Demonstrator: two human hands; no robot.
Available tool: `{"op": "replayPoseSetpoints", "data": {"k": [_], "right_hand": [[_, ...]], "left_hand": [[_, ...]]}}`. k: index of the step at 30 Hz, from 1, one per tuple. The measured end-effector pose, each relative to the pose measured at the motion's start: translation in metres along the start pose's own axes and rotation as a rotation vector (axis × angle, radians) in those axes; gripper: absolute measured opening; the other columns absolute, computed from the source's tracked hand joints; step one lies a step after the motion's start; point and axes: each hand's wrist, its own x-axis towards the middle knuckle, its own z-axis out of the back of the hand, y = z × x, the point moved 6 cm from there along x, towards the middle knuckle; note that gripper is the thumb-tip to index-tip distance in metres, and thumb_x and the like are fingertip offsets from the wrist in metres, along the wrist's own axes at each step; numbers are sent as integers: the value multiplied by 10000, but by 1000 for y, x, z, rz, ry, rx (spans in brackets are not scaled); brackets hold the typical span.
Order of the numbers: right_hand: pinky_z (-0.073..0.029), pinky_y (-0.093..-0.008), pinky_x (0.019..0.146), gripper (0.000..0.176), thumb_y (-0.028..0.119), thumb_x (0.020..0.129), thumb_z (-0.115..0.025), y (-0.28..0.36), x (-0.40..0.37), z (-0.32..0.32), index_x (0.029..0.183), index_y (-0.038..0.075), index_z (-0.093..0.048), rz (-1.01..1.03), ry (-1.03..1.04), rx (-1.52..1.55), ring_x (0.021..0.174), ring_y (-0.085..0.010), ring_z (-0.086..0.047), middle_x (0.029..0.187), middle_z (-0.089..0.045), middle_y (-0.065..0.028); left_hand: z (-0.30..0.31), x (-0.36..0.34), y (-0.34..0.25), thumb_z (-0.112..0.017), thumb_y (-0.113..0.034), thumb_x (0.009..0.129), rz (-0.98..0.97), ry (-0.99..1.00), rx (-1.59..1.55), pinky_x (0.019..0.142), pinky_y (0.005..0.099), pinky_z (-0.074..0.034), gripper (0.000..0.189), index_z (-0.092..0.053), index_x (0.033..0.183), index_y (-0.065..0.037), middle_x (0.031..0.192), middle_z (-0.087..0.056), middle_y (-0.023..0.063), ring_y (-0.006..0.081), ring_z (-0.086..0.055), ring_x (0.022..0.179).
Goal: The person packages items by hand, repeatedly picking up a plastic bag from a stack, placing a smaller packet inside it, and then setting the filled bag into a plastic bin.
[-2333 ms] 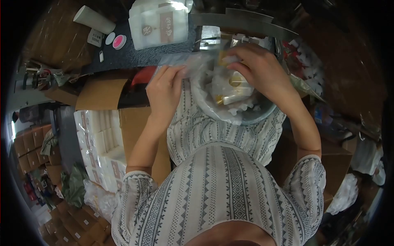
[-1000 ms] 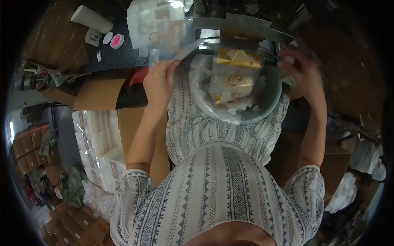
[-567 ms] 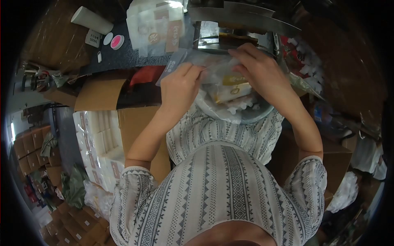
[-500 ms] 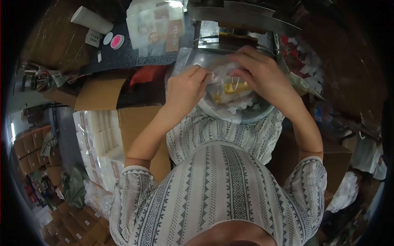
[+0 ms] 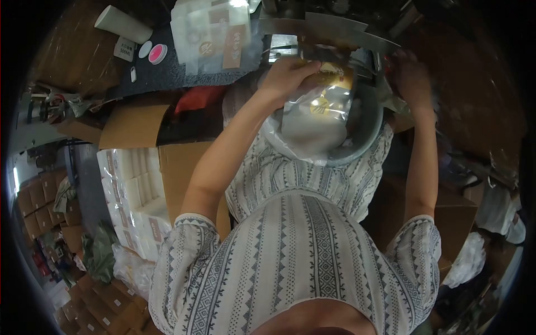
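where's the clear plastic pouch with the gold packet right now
In the head view, upper centre: the clear plastic pouch hangs from the left hand over the grey round basin, left of the right hand.

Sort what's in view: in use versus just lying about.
In use: left hand gripping the clear pouch; grey basin under the pouch; right hand beside the basin's rim.
Lying about: paper cup; pink lid; pouch stack; white packs.

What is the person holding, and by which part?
The left hand pinches a clear packet by its top edge, over the bowl. The right hand is too dark to tell.
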Motion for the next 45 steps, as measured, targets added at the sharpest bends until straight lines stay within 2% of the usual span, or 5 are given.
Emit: {"op": "replayPoseSetpoints", "data": {"k": [8,21,26,35,45], "right_hand": [[-495,-462,763,244,125,846,-570,-4,-4,-11,1082,67,-582,-129,97,163,882,-391,-619,958,-640,-207],[-507,-282,673,377,61,791,-703,112,-19,64,1128,26,-539,-149,269,957,808,-226,-659,932,-650,-153],[-507,-348,649,316,174,792,-708,146,-13,78,1039,30,-572,325,-17,706,765,-284,-648,878,-651,-131],[-508,-363,688,341,247,811,-690,100,-3,52,1087,57,-628,-42,201,851,781,-276,-650,879,-667,-133],[-494,-419,757,263,124,819,-619,3,-5,4,1066,35,-635,112,-28,117,873,-387,-618,944,-650,-191]], "left_hand": [[89,-47,-20,-678,-278,826,-1014,-749,1783,691,378,-484,383,-599,1121,-46,1089,-579,159,329,-619,763],[44,-110,-42,-637,-91,803,-794,-636,1213,548,369,-463,83,-625,879,-60,788,-584,98,319,-588,668],[17,-114,-50,-654,-68,782,-820,-515,1202,535,351,-468,91,-618,865,-60,775,-577,83,293,-597,651],[-6,-41,5,-617,-176,880,-50,3,415,603,270,-515,197,-672,985,-18,840,-673,124,175,-672,734],[13,-1,-5,-637,-289,894,-7,-83,285,714,260,-506,390,-614,1102,40,998,-646,96,160,-625,828]]}}
